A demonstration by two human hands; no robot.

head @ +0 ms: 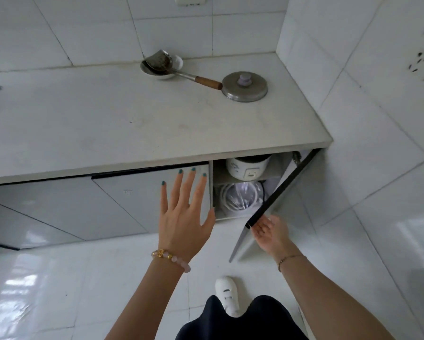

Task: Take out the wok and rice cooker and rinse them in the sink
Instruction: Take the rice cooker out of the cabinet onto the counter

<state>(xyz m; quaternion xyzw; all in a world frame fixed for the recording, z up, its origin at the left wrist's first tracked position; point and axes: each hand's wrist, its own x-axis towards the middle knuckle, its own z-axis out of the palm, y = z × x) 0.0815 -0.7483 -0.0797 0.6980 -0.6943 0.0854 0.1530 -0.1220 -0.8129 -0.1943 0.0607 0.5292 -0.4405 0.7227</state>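
Note:
A white rice cooker (247,168) stands on the upper shelf of the open cabinet under the counter. Below it lies a round white-rimmed thing wrapped in clear plastic (240,196); I cannot tell what it is. No wok shows. My left hand (185,209) is spread flat, fingers apart, in front of the shut cabinet door just left of the opening. My right hand (270,233) is at the lower edge of the open cabinet door (282,190), fingers loosely curled beside its dark edge, holding nothing firmly.
On the white counter (132,123) sit a metal pot lid (245,87) and a wooden-handled spatula (189,76) resting in a small white bowl (162,66). Tiled walls stand behind and to the right. My white shoe (227,294) is on the glossy floor.

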